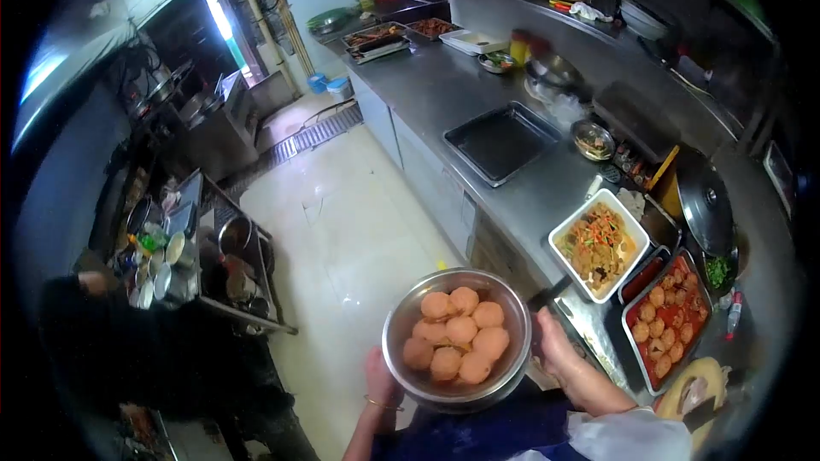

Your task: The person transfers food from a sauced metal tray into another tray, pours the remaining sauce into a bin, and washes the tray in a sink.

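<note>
Two hands hold a metal bowl (401,376) of round orange patties (462,329) beside the bench (401,90); left fingers (376,367) grip its side; right fingers (547,333) grip the opposite side.

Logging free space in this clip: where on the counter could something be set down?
The widest bare patch of counter lies between the dark tray and the white tray. Some shows between the dark tray and white dish. It is crowded around the lid.
</note>
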The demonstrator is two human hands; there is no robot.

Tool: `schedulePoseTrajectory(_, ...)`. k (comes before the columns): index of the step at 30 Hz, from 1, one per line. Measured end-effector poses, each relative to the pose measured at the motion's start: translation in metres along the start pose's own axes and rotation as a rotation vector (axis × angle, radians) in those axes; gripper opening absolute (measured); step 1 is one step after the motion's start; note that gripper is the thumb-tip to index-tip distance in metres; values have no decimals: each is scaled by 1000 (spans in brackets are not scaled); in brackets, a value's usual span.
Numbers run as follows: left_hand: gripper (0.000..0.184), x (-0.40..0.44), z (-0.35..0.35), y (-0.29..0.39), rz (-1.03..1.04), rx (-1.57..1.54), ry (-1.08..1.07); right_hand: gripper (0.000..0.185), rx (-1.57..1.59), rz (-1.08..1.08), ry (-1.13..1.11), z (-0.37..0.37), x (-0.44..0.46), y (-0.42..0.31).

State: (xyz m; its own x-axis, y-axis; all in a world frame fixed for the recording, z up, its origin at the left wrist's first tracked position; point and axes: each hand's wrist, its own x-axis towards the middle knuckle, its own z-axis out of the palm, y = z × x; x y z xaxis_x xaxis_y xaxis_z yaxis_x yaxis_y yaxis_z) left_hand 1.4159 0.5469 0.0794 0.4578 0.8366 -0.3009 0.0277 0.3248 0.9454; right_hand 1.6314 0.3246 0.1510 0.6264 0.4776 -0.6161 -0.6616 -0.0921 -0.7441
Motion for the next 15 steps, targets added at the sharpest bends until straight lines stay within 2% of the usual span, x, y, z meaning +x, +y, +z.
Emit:
schedulePoseTrajectory(1, 24, 15, 10, 5, 4, 49, -33, 46, 22, -61, -44, -10, 25, -1)
schedulePoseTrajectory(2, 27, 11, 49, 55, -101, -32, -31, 44, 5, -40, -108, -23, 50, -6)
schedulePoseTrajectory(4, 32, 56, 70, 48, -25, 230, -63, 42, -148, -267, -134, -9, 59, -56)
schedulePoseTrajectory(6, 35, 89, 113, 68, 48, 260, -99, 44, -104, -219, -57, -15, 96, -81)
schedulePoseTrajectory(8, 30, 122, 153, 87, -67, 79, -186, 43, -111, -218, 8, -18, 117, -112)
schedulePoseTrajectory(9, 20, 149, 161, 86, -159, 120, -306, 43, -153, -297, 26, -22, 129, -125)
schedulePoseTrajectory(10, 20, 169, 177, 82, -188, 160, -350, 43, -211, -383, 36, -28, 141, -139)
schedulePoseTrajectory(12, 19, 198, 213, 88, -237, 213, -391, 45, -244, -306, 158, -38, 163, -163)
schedulePoseTrajectory(14, 22, 215, 254, 101, -324, 245, -483, 46, -147, -344, 207, -52, 187, -172)
schedulePoseTrajectory(15, 25, 227, 268, 94, -304, 228, -492, 47, -135, -331, 248, -64, 200, -172)
